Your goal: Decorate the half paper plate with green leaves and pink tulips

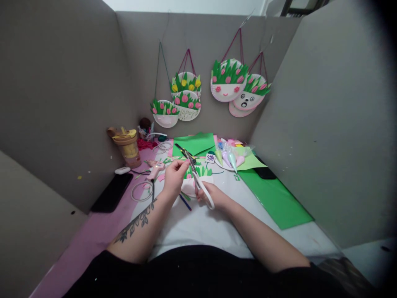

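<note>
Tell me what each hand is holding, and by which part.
The right hand holds the scissors by the white handles; what the left pinches is too small to tell.

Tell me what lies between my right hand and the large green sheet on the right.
In the head view, just bare white tabletop lies between the right hand and that green sheet.

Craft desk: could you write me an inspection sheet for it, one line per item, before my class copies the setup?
Surface: white cover, pink at left.
Work things: scissors, leafy plate.
Clutter: phone, glue gun, piping bags, green sheet.
Hands: right hand grips scissors; left hand near blades, contents unclear.
Cables: black cord by glue gun.
Surroundings: grey partitions, hanging plate crafts.
</note>
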Tool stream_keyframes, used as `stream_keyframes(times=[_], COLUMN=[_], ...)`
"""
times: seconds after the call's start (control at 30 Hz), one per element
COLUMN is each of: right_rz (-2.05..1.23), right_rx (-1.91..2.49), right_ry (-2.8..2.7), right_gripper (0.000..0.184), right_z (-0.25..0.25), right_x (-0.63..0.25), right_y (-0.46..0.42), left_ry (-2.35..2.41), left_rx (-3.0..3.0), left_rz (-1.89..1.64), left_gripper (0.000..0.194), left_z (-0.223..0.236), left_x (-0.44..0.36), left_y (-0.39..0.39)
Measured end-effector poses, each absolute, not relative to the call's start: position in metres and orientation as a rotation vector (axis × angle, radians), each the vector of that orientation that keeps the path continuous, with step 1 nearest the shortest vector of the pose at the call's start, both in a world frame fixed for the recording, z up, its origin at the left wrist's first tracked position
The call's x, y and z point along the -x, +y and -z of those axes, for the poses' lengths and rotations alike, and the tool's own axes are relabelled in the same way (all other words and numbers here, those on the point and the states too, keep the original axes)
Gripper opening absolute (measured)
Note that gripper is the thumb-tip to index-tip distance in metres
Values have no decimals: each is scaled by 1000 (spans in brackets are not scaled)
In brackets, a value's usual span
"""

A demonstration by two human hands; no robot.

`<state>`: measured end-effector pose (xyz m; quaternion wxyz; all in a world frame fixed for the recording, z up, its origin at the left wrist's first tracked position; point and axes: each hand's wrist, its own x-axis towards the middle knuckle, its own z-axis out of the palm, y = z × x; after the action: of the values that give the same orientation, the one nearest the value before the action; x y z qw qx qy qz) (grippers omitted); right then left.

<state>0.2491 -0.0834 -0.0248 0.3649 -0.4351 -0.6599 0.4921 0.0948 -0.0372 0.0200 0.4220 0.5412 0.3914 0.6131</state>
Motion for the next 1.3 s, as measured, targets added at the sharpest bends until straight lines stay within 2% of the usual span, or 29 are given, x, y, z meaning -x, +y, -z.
stream_keyframes(times=[0.73, 1.13, 1.3], right_rz=[-1257, -1282, -1282], right_rx=[1145, 1150, 1183], right_ry=[-1694, -1726, -1715], right_gripper=[23, 36, 30], right_z=[20, 27, 25], right_x=[-248, -250, -249], right_y=[-85, -80, -81], left_ry=[980, 1005, 988], left_rx=[-1327, -1301, -1298], left_rz=[-1530, -1543, -1547], left_gripper=[26, 30, 29], left_z=[-14, -14, -13], left_x=[-97, -98, -98], left_y=[-35, -36, -35])
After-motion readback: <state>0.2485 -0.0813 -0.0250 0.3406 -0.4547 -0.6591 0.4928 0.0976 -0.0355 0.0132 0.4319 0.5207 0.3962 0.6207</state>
